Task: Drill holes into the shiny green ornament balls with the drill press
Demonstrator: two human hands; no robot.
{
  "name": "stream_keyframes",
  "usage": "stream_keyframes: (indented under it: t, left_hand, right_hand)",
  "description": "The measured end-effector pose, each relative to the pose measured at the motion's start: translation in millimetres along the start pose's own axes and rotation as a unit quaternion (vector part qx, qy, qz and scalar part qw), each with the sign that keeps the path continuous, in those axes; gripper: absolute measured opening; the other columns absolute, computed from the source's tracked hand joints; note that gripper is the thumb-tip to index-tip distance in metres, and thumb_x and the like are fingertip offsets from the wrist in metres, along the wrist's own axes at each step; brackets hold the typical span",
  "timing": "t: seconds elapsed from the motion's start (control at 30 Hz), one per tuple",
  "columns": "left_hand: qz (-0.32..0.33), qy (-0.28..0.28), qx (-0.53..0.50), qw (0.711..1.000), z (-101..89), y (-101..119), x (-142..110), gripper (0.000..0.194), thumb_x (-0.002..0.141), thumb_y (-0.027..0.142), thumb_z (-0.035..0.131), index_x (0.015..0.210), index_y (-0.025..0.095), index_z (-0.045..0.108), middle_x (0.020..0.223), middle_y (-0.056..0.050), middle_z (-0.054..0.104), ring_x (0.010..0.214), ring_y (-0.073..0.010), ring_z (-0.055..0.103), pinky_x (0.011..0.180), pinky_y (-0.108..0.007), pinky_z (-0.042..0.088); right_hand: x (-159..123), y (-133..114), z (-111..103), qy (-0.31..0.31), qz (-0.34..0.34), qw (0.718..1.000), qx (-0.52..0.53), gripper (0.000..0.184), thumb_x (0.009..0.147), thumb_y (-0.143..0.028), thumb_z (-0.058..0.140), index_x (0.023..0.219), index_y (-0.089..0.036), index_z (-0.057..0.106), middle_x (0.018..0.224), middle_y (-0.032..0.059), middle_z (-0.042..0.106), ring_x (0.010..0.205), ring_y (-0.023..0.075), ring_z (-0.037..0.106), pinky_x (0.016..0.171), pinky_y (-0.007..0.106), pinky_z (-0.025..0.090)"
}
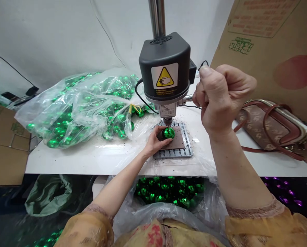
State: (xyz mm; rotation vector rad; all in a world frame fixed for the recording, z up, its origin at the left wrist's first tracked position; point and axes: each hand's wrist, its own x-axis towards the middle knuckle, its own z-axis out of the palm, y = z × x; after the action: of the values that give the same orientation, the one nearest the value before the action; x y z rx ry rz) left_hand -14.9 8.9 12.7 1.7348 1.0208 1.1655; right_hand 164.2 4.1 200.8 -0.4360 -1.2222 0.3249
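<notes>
Under the black-headed bench drill press [164, 65], a shiny green faceted ball [169, 133] rests on a brown board [178, 142]. My left hand [156, 140] grips the ball from the left, thumb in front and fingers behind. The drill bit comes down onto the top of the ball; whether it has gone in, I cannot tell. My right hand [217, 92] is raised at the right of the drill head, its fingers wrapped round the drill's feed lever [188, 98]. Most of the lever is hidden by that hand. Beneath the board is a slotted metal base plate [188, 151] sprinkled with dark chips.
A clear bag [76, 113] of green balls, tied in yellow, lies left on the white table [91, 161]. Below the front edge, an open plastic bag holds more green balls [169, 192]. A patterned handbag [272, 125] and cardboard box [266, 44] stand right. Another box [6, 147] is left.
</notes>
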Motion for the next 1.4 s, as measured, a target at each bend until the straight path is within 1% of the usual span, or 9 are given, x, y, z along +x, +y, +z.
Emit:
stream_keyframes:
  t: [0.3, 0.43, 0.53, 0.73, 0.9, 1.0, 1.1, 1.27, 1.4]
  left_hand:
    - [0.009, 0.001, -0.022, 1.0, 5.4, 4.0, -2.4, 0.058, 0.071, 0.041, 0.086, 0.116, 0.02, 0.058, 0.117, -0.009, 0.068, 0.11, -0.0259, 0.066, 0.099, -0.043, 0.052]
    - [-0.028, 0.051, -0.032, 0.998, 6.9, 0.1, -3.3, 0.055, 0.072, 0.043, 0.085, 0.112, 0.019, 0.056, 0.11, -0.008, 0.069, 0.103, -0.0233, 0.067, 0.094, -0.04, 0.052]
    - [-0.05, 0.063, -0.044, 0.996, 5.7, -2.8, -1.4, 0.054, 0.072, 0.046, 0.084, 0.109, 0.019, 0.057, 0.106, -0.008, 0.069, 0.1, -0.0219, 0.067, 0.091, -0.038, 0.052]
    - [-0.054, 0.056, -0.09, 0.993, 1.0, -5.6, 2.5, 0.054, 0.073, 0.051, 0.082, 0.108, 0.019, 0.056, 0.103, -0.007, 0.07, 0.098, -0.0214, 0.067, 0.089, -0.037, 0.052]
    - [-0.039, 0.042, -0.065, 0.996, 1.6, -6.1, -0.5, 0.059, 0.068, 0.048, 0.087, 0.112, 0.019, 0.059, 0.109, -0.007, 0.068, 0.105, -0.0235, 0.066, 0.095, -0.04, 0.052]
    - [-0.015, 0.053, -0.049, 0.997, 4.6, -3.3, -3.2, 0.061, 0.066, 0.047, 0.088, 0.112, 0.02, 0.059, 0.111, -0.008, 0.068, 0.107, -0.0248, 0.065, 0.096, -0.041, 0.052]
    - [-0.005, 0.068, -0.035, 0.997, 6.6, 2.6, -4.3, 0.058, 0.067, 0.047, 0.087, 0.111, 0.02, 0.06, 0.106, -0.007, 0.068, 0.104, -0.0246, 0.066, 0.095, -0.042, 0.053]
    - [0.001, 0.033, 0.007, 0.999, 8.4, 12.8, -4.2, 0.054, 0.071, 0.045, 0.085, 0.112, 0.02, 0.061, 0.11, -0.008, 0.069, 0.107, -0.0263, 0.067, 0.099, -0.045, 0.053]
    - [-0.008, 0.016, -0.014, 1.0, 10.1, 13.3, -5.0, 0.057, 0.073, 0.046, 0.084, 0.118, 0.02, 0.058, 0.118, -0.011, 0.069, 0.117, -0.0282, 0.065, 0.105, -0.048, 0.051]
  right_hand:
    - [-3.0, 1.3, -2.1, -0.011, -0.016, 1.0, -0.009, 0.047, 0.091, -0.026, 0.058, 0.054, -0.018, 0.029, 0.05, -0.005, 0.027, 0.043, 0.0006, 0.036, 0.044, 0.022, 0.03]
    - [-4.5, 3.7, -4.0, -0.017, -0.017, 1.0, -0.016, 0.047, 0.092, -0.033, 0.057, 0.056, -0.019, 0.03, 0.053, -0.0033, 0.028, 0.047, 0.004, 0.042, 0.047, 0.025, 0.036]
    - [-5.1, 4.8, -4.3, -0.014, -0.007, 1.0, -0.012, 0.047, 0.091, -0.034, 0.058, 0.056, -0.019, 0.031, 0.053, -0.0028, 0.029, 0.049, 0.0052, 0.045, 0.049, 0.026, 0.039]
    - [-4.9, 6.1, -2.1, -0.003, -0.015, 1.0, -0.006, 0.048, 0.091, -0.038, 0.057, 0.055, -0.019, 0.03, 0.052, -0.0035, 0.025, 0.045, 0.0031, 0.039, 0.045, 0.023, 0.034]
    - [-4.2, 3.8, 0.4, 0.014, 0.008, 1.0, 0.005, 0.05, 0.088, -0.032, 0.062, 0.052, -0.017, 0.03, 0.051, -0.0043, 0.022, 0.042, 0.0012, 0.034, 0.043, 0.022, 0.03]
    - [-3.7, 1.8, 0.8, 0.019, 0.019, 1.0, 0.006, 0.05, 0.088, -0.028, 0.062, 0.051, -0.017, 0.03, 0.05, -0.0047, 0.022, 0.041, 0.0004, 0.033, 0.043, 0.021, 0.029]
    - [-3.4, 0.6, 0.4, 0.018, 0.016, 1.0, 0.007, 0.05, 0.087, -0.026, 0.063, 0.051, -0.017, 0.03, 0.05, -0.0049, 0.022, 0.042, 0.0009, 0.034, 0.044, 0.022, 0.03]
    - [-4.1, -0.3, 0.5, 0.015, 0.012, 1.0, 0.002, 0.048, 0.088, -0.019, 0.06, 0.051, -0.017, 0.029, 0.051, -0.0047, 0.022, 0.042, 0.0011, 0.033, 0.045, 0.022, 0.029]
    - [-5.9, 0.7, -0.2, 0.011, 0.002, 1.0, -0.008, 0.048, 0.09, -0.021, 0.059, 0.053, -0.017, 0.027, 0.052, -0.0044, 0.021, 0.042, 0.0009, 0.032, 0.045, 0.023, 0.027]
